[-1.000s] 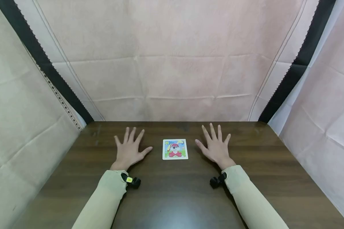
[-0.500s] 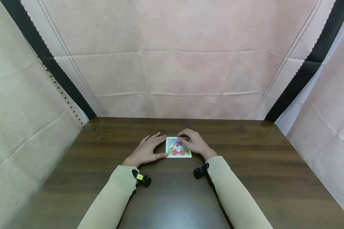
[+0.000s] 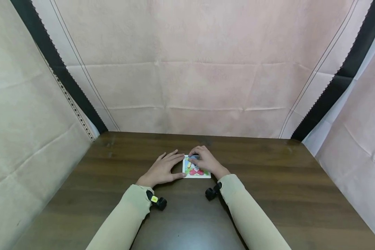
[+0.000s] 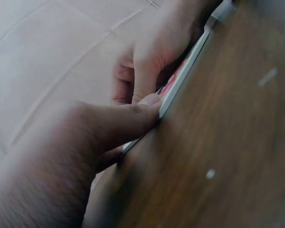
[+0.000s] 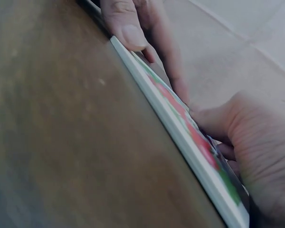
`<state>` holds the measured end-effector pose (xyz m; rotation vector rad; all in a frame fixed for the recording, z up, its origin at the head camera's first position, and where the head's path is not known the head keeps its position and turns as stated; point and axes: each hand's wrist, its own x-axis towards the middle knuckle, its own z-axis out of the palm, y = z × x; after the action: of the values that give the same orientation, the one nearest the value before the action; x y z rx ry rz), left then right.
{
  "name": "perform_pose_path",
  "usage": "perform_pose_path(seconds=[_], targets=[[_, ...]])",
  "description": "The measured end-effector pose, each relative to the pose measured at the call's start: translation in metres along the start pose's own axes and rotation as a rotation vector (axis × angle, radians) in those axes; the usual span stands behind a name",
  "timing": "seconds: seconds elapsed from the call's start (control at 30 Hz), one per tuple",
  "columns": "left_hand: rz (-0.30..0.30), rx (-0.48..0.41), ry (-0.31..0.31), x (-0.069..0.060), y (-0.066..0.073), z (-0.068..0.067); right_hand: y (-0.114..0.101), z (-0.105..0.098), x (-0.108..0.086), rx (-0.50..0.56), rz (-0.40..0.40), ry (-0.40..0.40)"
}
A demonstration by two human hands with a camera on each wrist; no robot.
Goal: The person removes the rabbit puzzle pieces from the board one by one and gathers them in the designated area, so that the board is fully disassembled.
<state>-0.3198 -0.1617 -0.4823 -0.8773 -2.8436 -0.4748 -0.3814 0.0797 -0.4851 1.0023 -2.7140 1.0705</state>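
Nearest, two pale sleeves [image 3: 117, 222] reach over the brown tabletop [image 3: 187, 222] from the near side of the picture card, one to its left and one to its right; at their cuffs, closer to the card, sit a black wrist device [image 3: 161, 203] with a yellow tag [image 3: 154, 199] on the left and another black device [image 3: 210, 193] on the right; next comes the left hand [image 3: 160, 170], just left of the card, fingers straight and thumb spread apart from them, the thumb touching the card's near left corner; the picture card [image 3: 196, 171] itself lies on the tabletop between the hands, white-rimmed, with pink and green print partly covered; the right hand [image 3: 207, 162] reaches over its far right part, fingers bent, thumb and forefinger close together by the far left corner; whether they are clamped on the card I cannot tell; beyond the card runs the tabletop's far edge, then a creased pale fabric wall [image 3: 187, 86], with black strips [image 3: 72, 88] slanting up to either side.
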Motion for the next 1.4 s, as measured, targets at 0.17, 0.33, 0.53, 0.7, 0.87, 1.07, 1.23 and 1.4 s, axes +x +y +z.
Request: perform_pose_path(seconds=[0.17, 0.33, 0.53, 0.7, 0.87, 1.07, 1.23, 1.4], targets=[[-0.008, 0.008, -0.01, -0.002, 0.0, 0.001, -0.004, 0.005, 0.0, -0.02, 0.016, 0.007], [-0.015, 0.018, -0.012, -0.001, 0.002, -0.002, -0.006, 0.005, 0.002, -0.023, -0.018, 0.033], [-0.017, 0.007, -0.011, -0.004, 0.002, -0.005, -0.006, 0.007, 0.004, -0.025, -0.074, 0.028], [-0.023, 0.006, -0.021, -0.004, 0.001, -0.002, -0.007, 0.004, 0.001, -0.017, -0.051, 0.038], [-0.018, 0.013, -0.025, -0.001, 0.001, 0.001, -0.005, 0.001, -0.003, -0.011, -0.012, 0.135], [-0.025, 0.022, -0.048, -0.001, 0.002, -0.002, -0.003, 0.0, 0.0, -0.005, -0.01, 0.113], [-0.04, 0.016, -0.053, -0.001, 0.003, -0.005, -0.004, 0.002, 0.006, -0.019, 0.008, 0.112], [-0.045, 0.008, -0.057, 0.001, 0.005, -0.003, -0.007, 0.004, 0.009, -0.022, 0.061, 0.113]])
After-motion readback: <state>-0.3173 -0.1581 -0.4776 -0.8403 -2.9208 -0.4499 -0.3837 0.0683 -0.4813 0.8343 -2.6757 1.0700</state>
